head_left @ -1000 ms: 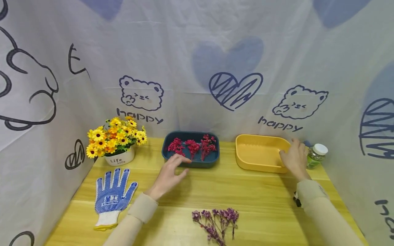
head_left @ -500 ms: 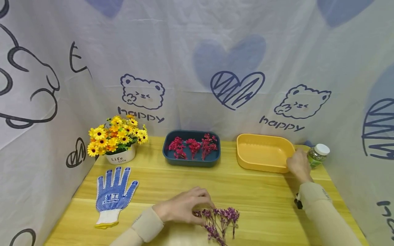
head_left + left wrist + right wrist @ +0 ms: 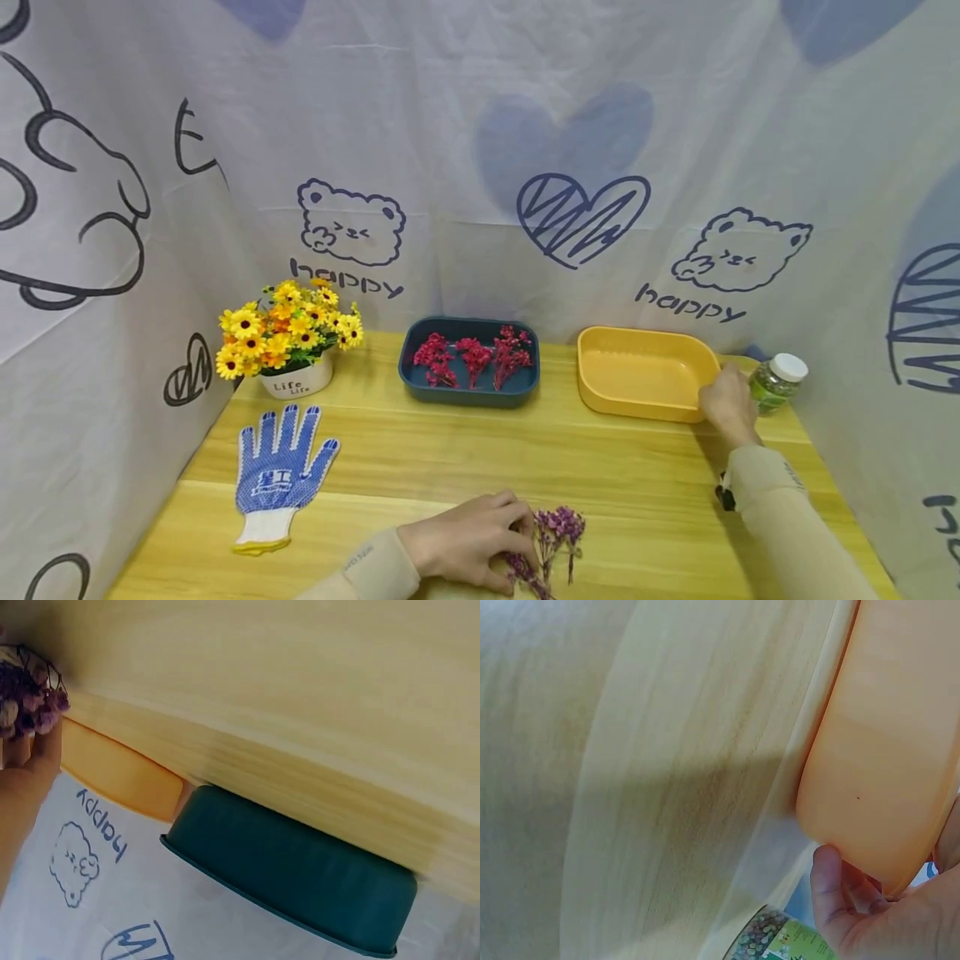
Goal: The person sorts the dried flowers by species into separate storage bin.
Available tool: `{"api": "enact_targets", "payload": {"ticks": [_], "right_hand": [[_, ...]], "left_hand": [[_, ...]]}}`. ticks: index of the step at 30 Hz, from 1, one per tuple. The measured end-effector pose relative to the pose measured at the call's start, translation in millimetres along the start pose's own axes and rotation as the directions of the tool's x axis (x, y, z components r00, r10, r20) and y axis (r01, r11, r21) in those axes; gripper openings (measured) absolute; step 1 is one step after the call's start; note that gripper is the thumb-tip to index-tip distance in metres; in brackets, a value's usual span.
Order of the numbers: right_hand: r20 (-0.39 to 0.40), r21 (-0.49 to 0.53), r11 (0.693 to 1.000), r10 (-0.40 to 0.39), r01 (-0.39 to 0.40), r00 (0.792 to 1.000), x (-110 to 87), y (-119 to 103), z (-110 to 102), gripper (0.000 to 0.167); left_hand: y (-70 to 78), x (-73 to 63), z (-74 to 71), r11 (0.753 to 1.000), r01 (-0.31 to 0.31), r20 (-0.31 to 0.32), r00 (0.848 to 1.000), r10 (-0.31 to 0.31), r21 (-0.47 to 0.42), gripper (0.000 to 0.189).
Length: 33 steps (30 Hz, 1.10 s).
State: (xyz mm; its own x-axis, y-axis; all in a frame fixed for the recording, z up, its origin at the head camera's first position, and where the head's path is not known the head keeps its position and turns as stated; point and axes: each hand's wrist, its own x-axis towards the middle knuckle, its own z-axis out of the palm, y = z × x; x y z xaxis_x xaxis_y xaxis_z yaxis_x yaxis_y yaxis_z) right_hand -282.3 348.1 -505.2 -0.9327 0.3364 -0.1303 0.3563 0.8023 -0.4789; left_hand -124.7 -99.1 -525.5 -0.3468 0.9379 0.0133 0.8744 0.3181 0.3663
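Near the front of the table my left hand (image 3: 474,537) has its thumb and fingers around part of a bunch of purple dried flowers (image 3: 561,527), hiding some of the stems. In the left wrist view the purple blooms (image 3: 26,701) sit between the thumb and fingers. My right hand (image 3: 729,407) grips the right end of a yellow tray (image 3: 637,406), which is bare inside. Seen from the right wrist, fingertips (image 3: 826,862) press against the tray's rounded end wall (image 3: 870,802).
A dark teal tray (image 3: 468,398) holds 3 red dried flower sprigs (image 3: 474,354). Beside my right hand stands a white-capped jar (image 3: 776,385). At left are a white pot (image 3: 298,382) of yellow flowers (image 3: 288,327) and a blue-and-white glove (image 3: 276,479). Printed curtains surround the table.
My left hand has moved from the teal tray down to the purple dried flowers and closed its fingers on them. My right hand has lowered onto the yellow tray's right end.
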Motion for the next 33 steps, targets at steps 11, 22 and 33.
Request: {"api": "enact_targets", "payload": {"ticks": [11,22,33], "right_hand": [[0.005,0.018,1.0,0.01,-0.01,1.0,-3.2,-2.3,1.2,0.066],[0.0,0.037,0.999,0.025,-0.025,1.0,-1.2,-1.2,2.0,0.067],[-0.004,0.044,0.999,0.024,-0.023,1.0,-2.0,-0.2,1.7,0.067]], "left_hand": [[0.4,0.4,1.0,0.997,-0.01,-0.045,0.999,0.013,0.073,0.021],[2.9,-1.4,-12.9,0.998,-0.012,-0.173,0.985,0.023,0.067,0.029],[-1.1,3.3,-25.6,0.997,-0.002,-0.388,0.921,0.032,0.077,0.033]]}}
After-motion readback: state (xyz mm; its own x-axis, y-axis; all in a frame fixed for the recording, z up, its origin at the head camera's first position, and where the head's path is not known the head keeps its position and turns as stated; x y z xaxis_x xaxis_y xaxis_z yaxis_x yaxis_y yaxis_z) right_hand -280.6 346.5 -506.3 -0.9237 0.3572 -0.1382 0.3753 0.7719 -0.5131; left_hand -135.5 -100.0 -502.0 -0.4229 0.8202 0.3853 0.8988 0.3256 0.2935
